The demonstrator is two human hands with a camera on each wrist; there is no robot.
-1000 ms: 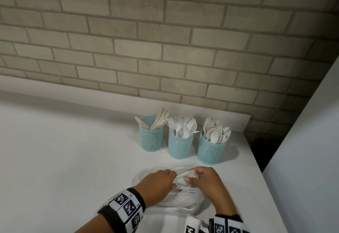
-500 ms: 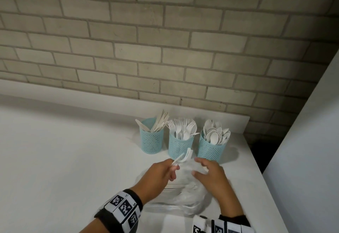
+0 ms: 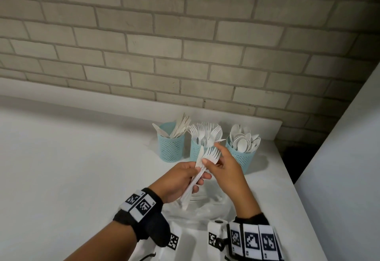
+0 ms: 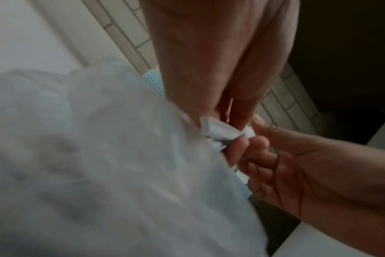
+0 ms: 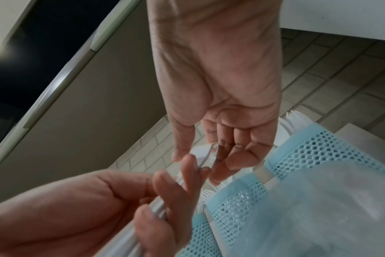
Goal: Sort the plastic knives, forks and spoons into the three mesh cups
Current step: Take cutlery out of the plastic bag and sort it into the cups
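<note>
Forks and one knife (image 3: pixel 199 158) are in a white bundle (image 3: pixel 193 180) that my left hand (image 3: pixel 176 180) grips by the handles, just in front of the middle mesh cup (image 3: pixel 195 151). My right hand (image 3: pixel 225 165) pinches the fork heads (image 3: pixel 211 153) at the top of the bundle. Left of the middle cup is the knife cup (image 3: pixel 170 147), right of it the spoon cup (image 3: pixel 241 156). A clear plastic bag (image 3: pixel 205 209) lies on the white table (image 3: pixel 61 168), in front of the middle cup, under my hands

Light: I see dim, even room light and soft shadows behind the mesh cups (image 3: pixel 170 147).
Focus: my head view is sharp; left wrist view blurred, perhaps motion.
Edges: brick lines bow.
</note>
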